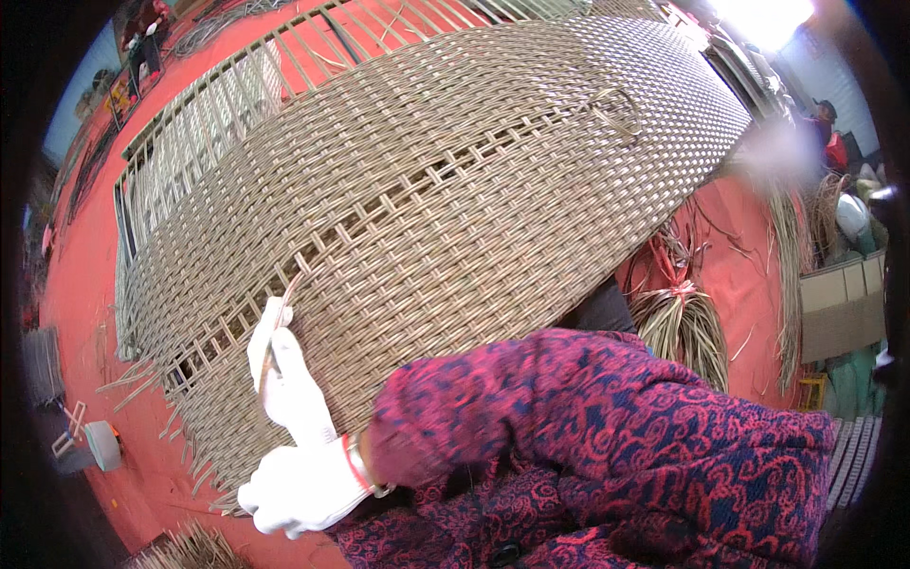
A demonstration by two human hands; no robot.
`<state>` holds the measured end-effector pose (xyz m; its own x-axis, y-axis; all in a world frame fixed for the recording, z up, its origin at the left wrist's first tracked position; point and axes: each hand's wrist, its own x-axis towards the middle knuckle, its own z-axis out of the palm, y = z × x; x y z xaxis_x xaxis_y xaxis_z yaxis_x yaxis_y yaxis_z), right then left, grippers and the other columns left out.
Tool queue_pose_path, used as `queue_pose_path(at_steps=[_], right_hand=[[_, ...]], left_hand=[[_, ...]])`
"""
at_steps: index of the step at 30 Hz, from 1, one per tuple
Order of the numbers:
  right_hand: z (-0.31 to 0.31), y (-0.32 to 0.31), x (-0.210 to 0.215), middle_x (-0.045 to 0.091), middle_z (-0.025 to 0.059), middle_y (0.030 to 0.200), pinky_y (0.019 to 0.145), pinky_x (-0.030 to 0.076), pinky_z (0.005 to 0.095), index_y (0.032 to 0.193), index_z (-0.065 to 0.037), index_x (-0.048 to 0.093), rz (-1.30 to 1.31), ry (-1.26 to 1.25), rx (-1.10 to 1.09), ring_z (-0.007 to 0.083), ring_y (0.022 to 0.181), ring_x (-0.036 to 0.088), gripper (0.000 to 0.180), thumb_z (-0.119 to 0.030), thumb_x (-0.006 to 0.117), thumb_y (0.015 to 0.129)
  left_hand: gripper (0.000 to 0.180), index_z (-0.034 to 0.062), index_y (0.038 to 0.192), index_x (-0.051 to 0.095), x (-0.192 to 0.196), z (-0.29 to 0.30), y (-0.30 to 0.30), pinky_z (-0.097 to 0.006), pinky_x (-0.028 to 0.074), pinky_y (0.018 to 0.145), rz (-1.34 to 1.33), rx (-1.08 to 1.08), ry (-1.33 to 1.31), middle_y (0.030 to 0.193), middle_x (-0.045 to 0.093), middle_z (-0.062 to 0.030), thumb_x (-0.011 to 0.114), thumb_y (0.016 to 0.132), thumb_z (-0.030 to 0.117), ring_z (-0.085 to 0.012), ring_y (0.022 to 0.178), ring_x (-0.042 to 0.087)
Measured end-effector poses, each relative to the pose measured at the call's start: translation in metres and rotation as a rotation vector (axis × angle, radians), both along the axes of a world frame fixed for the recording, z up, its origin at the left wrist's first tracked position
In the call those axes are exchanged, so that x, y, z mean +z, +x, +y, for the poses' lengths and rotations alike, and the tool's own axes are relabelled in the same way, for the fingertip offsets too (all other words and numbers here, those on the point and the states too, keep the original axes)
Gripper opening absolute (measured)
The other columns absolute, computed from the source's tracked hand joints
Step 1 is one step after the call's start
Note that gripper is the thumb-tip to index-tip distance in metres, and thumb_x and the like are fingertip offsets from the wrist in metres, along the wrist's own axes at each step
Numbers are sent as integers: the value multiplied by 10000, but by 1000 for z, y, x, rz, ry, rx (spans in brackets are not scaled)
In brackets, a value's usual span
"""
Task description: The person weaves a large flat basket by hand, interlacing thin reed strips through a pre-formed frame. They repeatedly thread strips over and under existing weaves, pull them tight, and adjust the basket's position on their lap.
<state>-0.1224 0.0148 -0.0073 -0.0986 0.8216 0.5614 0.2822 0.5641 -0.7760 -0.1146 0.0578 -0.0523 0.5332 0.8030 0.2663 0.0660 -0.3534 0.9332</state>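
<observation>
Red floor (85,275) lies near a cardboard box (842,318); right fingers (273,314) pinch a strip (294,287), left fingers (268,512) unclear.

A strand (292,286) lies in the upper hand (289,384), over the panel (464,275), with the other hand (305,488) just below this grip. Past the grip a slot (384,204) runs from lower left to upper right, toward a loop (638,116). Well right, a bundle (681,327) lies on the floor (90,275); farther right, a box (841,330).

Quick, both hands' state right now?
Left hand: appears closed, pinching a thin strip.
Right hand: fingers partly curled; whether it holds anything cannot be told.
</observation>
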Motion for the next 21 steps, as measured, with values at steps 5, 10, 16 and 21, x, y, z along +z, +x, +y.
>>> queue_pose_path(at_steps=[5,10,16,21], right_hand=[[-91,145,-2,666,144,1043,806,561,466,1030,-84,698,-300,4,-458,338,947,663,304,-300,696,816],[-250,329,1,686,135,1158,904,566,420,1130,-78,685,-963,-55,-1216,336,1075,669,352,-202,734,804],[-341,446,-11,641,122,1299,981,515,438,1308,-153,623,-1077,-601,-1453,331,1150,635,395,-191,607,915],[-347,455,14,712,125,955,820,532,467,992,-109,707,-702,-701,-1371,363,921,678,190,-221,600,882]], left_hand=[[388,-77,1301,636,5,7,2,-357,478,1000,-116,59,-257,1181,702,-134,546,1072,223,-200,1077,645],[385,-65,1254,679,2,17,-2,-330,461,995,26,109,-150,1088,728,-119,565,1063,248,-181,1026,651],[405,-59,1242,680,1,18,3,-354,416,1049,21,155,-137,1084,709,-83,570,1056,283,-182,1069,622],[437,-60,1228,680,0,20,4,-372,404,1060,102,177,-36,1093,702,-87,568,1045,320,-208,1072,615]])
